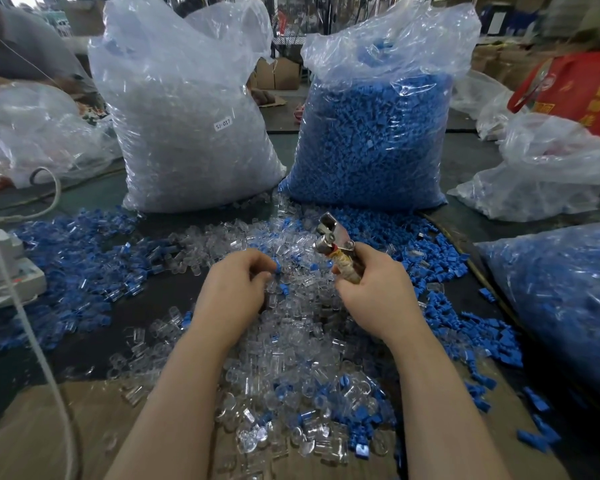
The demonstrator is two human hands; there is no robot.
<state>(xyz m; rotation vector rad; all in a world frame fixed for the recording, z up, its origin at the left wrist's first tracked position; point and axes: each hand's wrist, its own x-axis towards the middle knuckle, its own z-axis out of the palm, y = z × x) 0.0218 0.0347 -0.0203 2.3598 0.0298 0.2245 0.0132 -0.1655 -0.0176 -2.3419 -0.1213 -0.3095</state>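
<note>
My right hand grips the tape-wrapped handle of a metal hand tool, whose jaws point up and away from me. My left hand hovers over the loose pile with fingers curled, pinching a small blue plastic piece at the fingertips. Clear plastic caps lie heaped between and under both forearms. Loose blue plastic pieces spread out to the right and to the left of the pile.
Two tall plastic sacks stand behind the pile: clear caps on the left, blue pieces on the right. Another blue-filled bag lies at right. Cardboard covers the near table edge. A white cable hangs at left. Other people work at the far corners.
</note>
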